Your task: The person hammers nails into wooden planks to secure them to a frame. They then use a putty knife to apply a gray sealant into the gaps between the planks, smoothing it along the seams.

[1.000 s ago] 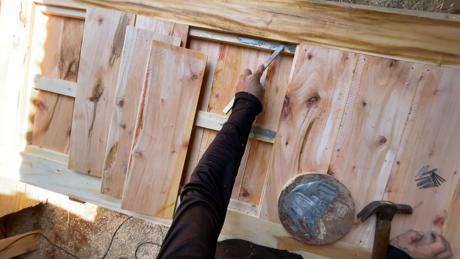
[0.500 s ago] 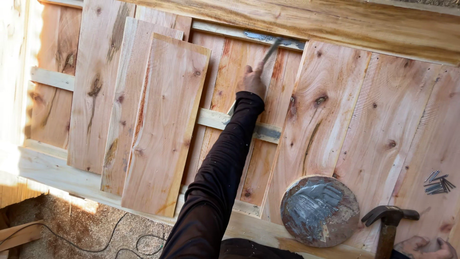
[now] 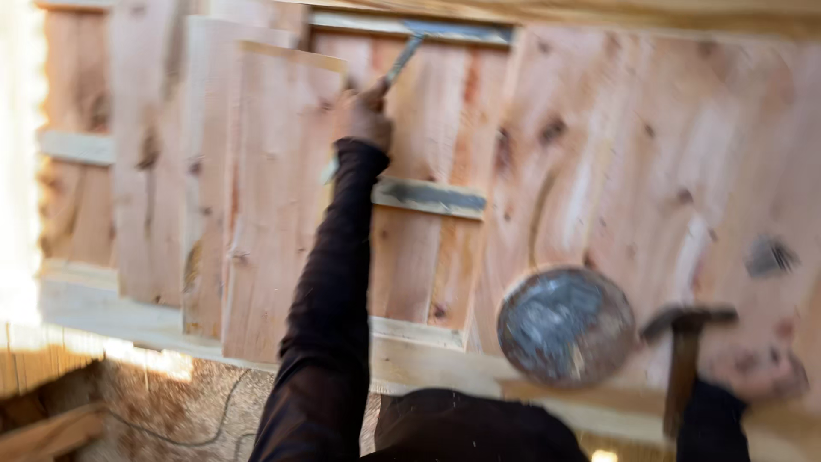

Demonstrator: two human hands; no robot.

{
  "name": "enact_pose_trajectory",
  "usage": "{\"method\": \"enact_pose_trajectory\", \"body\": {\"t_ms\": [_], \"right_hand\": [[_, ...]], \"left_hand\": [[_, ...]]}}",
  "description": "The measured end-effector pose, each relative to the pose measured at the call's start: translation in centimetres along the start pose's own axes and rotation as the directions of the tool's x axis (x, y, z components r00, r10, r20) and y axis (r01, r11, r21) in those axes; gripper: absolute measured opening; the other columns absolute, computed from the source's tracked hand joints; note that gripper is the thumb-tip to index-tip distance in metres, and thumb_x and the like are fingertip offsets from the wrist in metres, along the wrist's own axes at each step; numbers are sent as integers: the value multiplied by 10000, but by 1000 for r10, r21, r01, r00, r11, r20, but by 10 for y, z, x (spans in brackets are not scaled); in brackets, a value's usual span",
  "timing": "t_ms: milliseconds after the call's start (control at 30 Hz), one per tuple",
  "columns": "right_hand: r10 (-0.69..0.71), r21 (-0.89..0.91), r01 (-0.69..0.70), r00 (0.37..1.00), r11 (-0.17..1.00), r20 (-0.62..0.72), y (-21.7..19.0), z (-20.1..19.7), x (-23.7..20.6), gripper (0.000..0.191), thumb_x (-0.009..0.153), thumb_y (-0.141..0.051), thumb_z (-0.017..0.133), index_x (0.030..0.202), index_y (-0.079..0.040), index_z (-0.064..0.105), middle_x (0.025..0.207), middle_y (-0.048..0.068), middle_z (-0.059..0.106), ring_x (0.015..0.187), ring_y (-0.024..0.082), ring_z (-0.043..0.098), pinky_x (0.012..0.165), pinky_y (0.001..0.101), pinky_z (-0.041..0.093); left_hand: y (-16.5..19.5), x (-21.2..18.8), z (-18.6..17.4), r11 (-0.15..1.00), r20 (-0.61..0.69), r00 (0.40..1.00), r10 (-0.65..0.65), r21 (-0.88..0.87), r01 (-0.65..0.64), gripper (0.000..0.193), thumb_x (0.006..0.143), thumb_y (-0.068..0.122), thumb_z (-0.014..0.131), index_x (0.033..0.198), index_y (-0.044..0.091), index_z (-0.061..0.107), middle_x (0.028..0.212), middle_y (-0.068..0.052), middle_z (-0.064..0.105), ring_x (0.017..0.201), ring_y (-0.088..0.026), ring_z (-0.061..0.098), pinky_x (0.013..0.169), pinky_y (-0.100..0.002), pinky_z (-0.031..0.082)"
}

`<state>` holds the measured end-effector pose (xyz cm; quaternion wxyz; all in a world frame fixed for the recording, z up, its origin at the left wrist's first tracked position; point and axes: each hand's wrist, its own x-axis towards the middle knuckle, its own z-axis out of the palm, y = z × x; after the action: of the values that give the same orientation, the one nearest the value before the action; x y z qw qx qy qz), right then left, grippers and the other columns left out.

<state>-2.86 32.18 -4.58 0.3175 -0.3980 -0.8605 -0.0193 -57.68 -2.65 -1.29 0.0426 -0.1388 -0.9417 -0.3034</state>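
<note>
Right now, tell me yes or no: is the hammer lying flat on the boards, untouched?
No: the right hand grips the hammer by its handle, head raised beside the round metal tin.

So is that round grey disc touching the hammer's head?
Apart. The head view, though blurred, shows a strip of bare board between the round grey disc and the hammer, whose handle runs down toward the right hand.

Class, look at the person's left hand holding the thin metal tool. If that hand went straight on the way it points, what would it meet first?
Likely the metal strip across the boards' top: the left hand aims its tool up-right toward it. Blur leaves depth unclear.
</note>
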Motion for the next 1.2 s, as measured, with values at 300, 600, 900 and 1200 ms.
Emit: {"method": "enact_pose_trajectory", "body": {"t_ms": [300, 600, 900, 1200], "right_hand": [[166, 116, -172, 984, 978, 59, 30, -7, -21, 387, 819, 69, 480, 1204, 31, 508, 1308, 234, 509, 1257, 406, 524, 1081, 525, 451], [175, 88, -176, 984, 980, 22, 29, -21, -22, 396, 824, 55, 563, 1215, 7, 527, 1310, 215, 528, 1276, 411, 513, 1119, 566, 393], [188, 65, -190, 981, 980, 47, 34, -23, -27, 411, 810, 45, 572, 1215, 1, 522, 1321, 209, 525, 1269, 406, 509, 1116, 574, 379], [372, 477, -456, 890, 751, 265, 84, -41, -61, 328, 876, -8, 608, 1203, 15, 583, 1311, 189, 557, 1262, 318, 558, 1100, 470, 461]], "left_hand": [[118, -255, -41, 916, 559, 730, 393, -312, -254, 282, 941, 157, 670, 1201, 209, 765, 753, -145, 680, 701, -329, 664, 632, -442, 534], [139, -312, -31, 967, 643, 760, 97, 121, -226, 356, 943, 157, 542, 1176, 338, 741, 787, -142, 695, 710, -386, 693, 585, -514, 538], [142, -338, 5, 981, 693, 697, 182, -86, -171, 272, 997, 255, 585, 1200, 296, 762, 845, -157, 724, 687, -357, 723, 650, -475, 560], [75, -294, -24, 893, 727, 552, 409, -444, -77, 247, 968, 169, 694, 1193, 86, 754, 918, -150, 731, 789, -198, 688, 743, -319, 548]]}}
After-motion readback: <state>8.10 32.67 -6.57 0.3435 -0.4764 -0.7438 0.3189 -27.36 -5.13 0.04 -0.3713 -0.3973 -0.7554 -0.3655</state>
